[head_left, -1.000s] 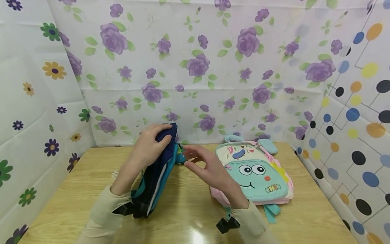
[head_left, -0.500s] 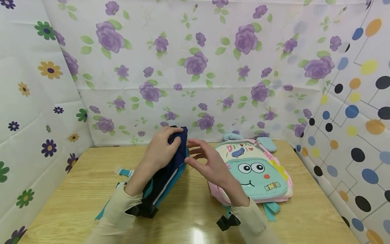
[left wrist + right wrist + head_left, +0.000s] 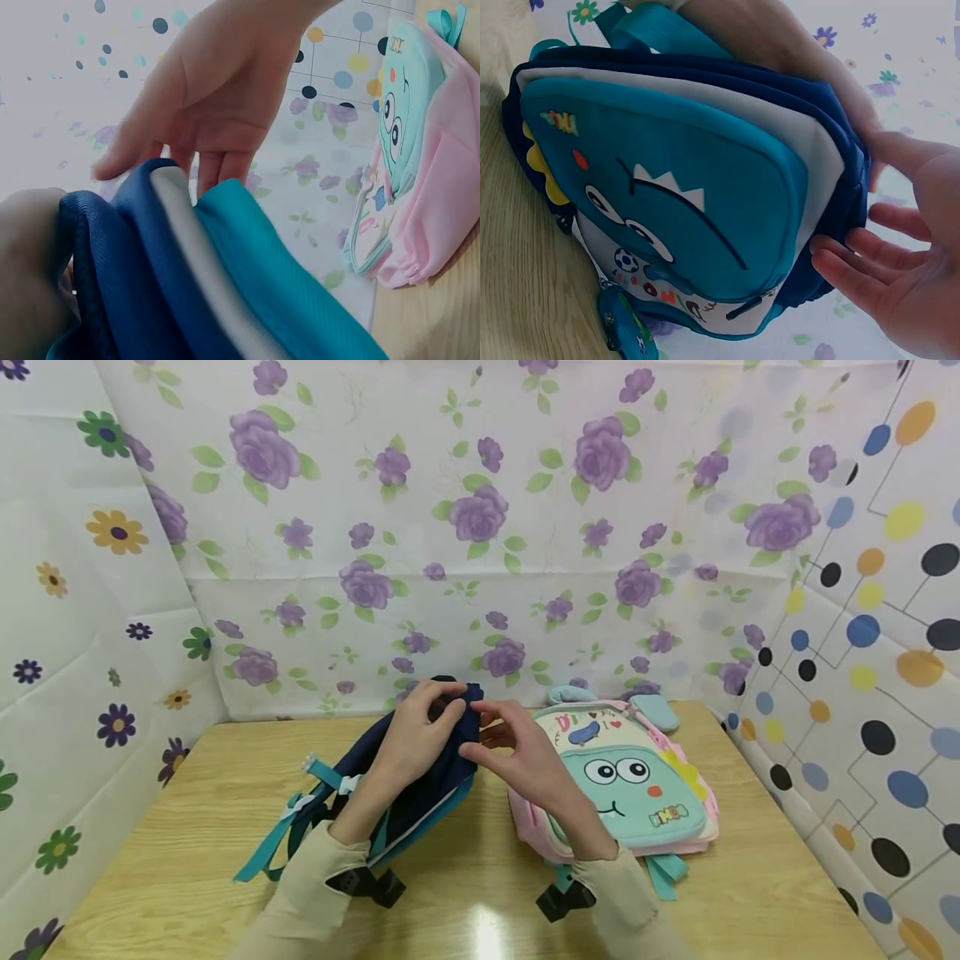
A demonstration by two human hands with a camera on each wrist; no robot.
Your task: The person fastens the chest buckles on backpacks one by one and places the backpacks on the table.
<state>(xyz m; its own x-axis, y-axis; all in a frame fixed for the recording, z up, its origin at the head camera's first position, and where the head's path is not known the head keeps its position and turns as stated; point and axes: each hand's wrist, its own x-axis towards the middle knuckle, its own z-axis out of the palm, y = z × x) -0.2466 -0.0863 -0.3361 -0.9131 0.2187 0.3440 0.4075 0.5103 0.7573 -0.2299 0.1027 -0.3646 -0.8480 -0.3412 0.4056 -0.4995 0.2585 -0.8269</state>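
Observation:
My left hand grips the edge of a navy and teal backpack, which stands tilted on the table. In the right wrist view, that backpack lies on its side and its front shows: a teal pocket with eyes and white teeth, and a small teal pendant hanging off it. My right hand is spread beside the navy side, fingers loosely bent; in the right wrist view its fingertips are at the fabric, and whether they press it cannot be told. The left fingers are partly hidden behind the bag.
A pink and mint backpack with a cartoon face lies to the right on the wooden table. Teal straps with white buckles trail left of the navy bag. Flower-patterned cloth hangs behind, dotted cloth at the right.
The navy backpack has moved right and turned, so its straps now show at the left. My left hand moved right with it; the right hand has shifted slightly, and the gap between the hands narrowed.

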